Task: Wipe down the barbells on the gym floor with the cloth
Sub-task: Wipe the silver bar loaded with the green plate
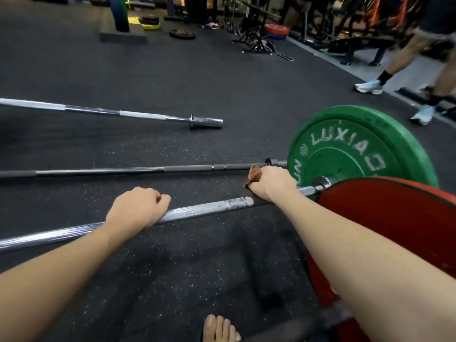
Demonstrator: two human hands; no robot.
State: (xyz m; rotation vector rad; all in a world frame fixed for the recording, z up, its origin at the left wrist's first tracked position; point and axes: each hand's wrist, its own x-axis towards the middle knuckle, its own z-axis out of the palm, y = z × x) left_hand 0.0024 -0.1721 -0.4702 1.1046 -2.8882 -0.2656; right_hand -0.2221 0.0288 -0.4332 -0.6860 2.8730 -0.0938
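Fingers (160, 197) of the left hand (137, 208) curl over the near barbell (204, 209) and hold it down. Next, the right hand (270, 182) squeezes the brown cloth (253, 176) around the bar, just beside the red plate (394, 218). Push too far and knuckles could bump that plate.

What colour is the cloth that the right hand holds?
Brown; the cloth shows best in the head view.

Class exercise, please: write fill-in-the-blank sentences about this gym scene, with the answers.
The right hand grips a brown ___ around the nearest barbell.
The left hand curls over the same ___.
The plate lettered LUXIAO is ___.
The plate closest to the camera is ___.
Answers: cloth, barbell, green, red.
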